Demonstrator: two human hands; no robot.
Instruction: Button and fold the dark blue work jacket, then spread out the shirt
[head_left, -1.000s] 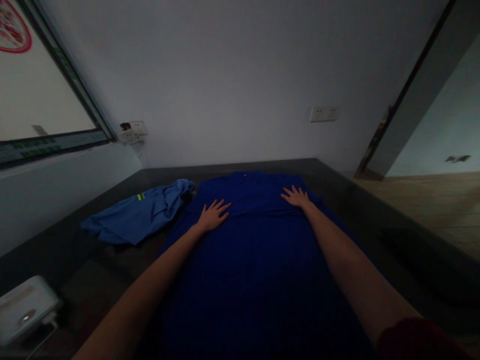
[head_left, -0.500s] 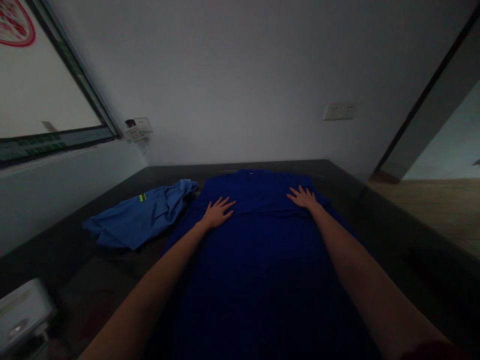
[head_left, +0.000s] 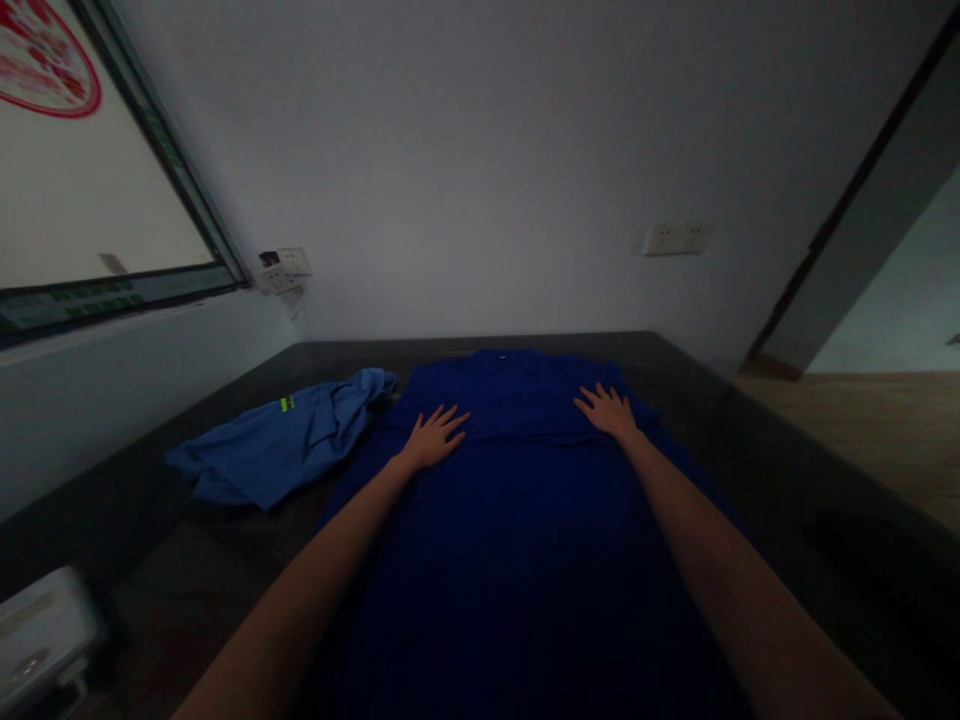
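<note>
Your left hand [head_left: 433, 437] and right hand [head_left: 611, 412] stay flat, fingers spread, gripping nothing, on the seemingly unmoved dark blue cloth garment [head_left: 517, 540]

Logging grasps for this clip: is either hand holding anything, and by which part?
Nothing is held. The left hand and right hand lie flat, fingers spread, on the dark blue garment, near its far end.
</note>
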